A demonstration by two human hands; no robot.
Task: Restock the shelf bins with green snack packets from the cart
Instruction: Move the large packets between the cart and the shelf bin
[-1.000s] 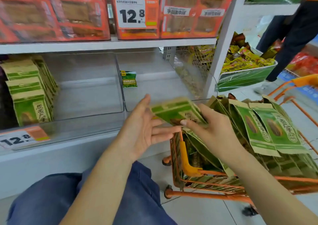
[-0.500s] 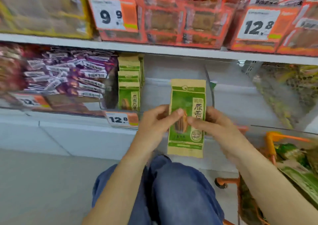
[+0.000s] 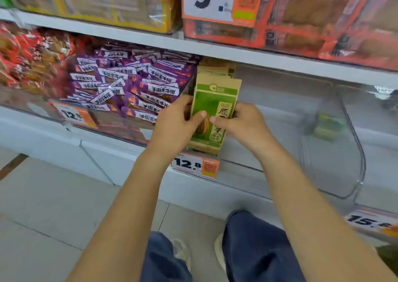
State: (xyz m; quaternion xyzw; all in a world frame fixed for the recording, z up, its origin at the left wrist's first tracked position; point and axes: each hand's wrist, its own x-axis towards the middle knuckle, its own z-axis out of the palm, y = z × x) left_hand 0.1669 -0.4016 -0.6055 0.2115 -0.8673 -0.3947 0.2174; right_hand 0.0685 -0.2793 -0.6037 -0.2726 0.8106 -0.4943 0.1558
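An upright stack of green snack packets (image 3: 210,100) with tan borders is held between both hands at the left end of a clear shelf bin (image 3: 280,131). My left hand (image 3: 174,126) grips the stack's left edge, thumb on its face. My right hand (image 3: 243,124) grips the right edge, thumb on the front. More green packets (image 3: 212,71) stand behind it in the bin. A single small green packet (image 3: 327,125) lies in the neighbouring clear bin to the right. The cart is out of view.
Purple snack packs (image 3: 133,85) fill the bin to the left, red packs (image 3: 25,59) beyond them. A 12.8 price tag (image 3: 195,165) hangs below the stack. Orange and yellow boxes sit on the shelf above (image 3: 237,53). My knees (image 3: 254,249) are over the tiled floor.
The view swung left away from the cart. Both hands took the packet stack upright and carried it forward to the bin beside the purple packs.
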